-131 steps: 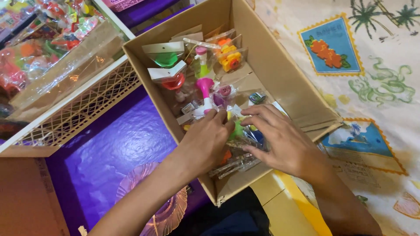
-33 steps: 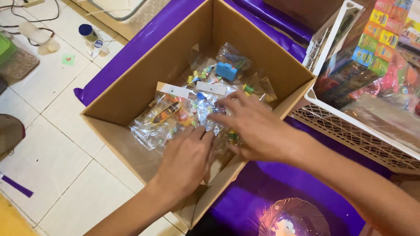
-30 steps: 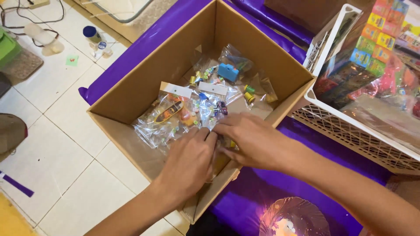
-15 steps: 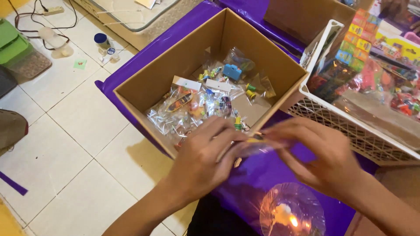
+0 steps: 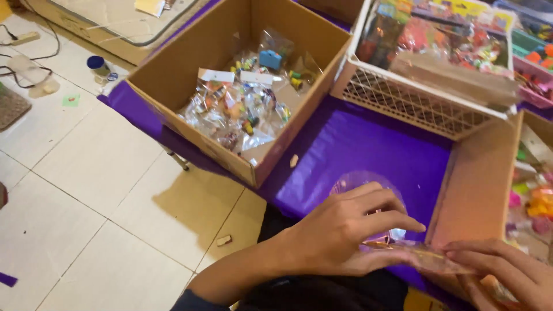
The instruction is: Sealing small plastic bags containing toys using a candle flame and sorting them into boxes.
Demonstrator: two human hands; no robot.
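Packet: clear, flat, thin, pinched between both hands.

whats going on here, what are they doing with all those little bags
A person sits at a purple-covered table and holds a small clear plastic packet between both hands: the left hand lies over one end and the right hand pinches the other. In front of them an open cardboard box holds a pile of clear bags with small colourful items. A white lattice basket of more packaged goods stands to the right, and another cardboard box is close to the hands.
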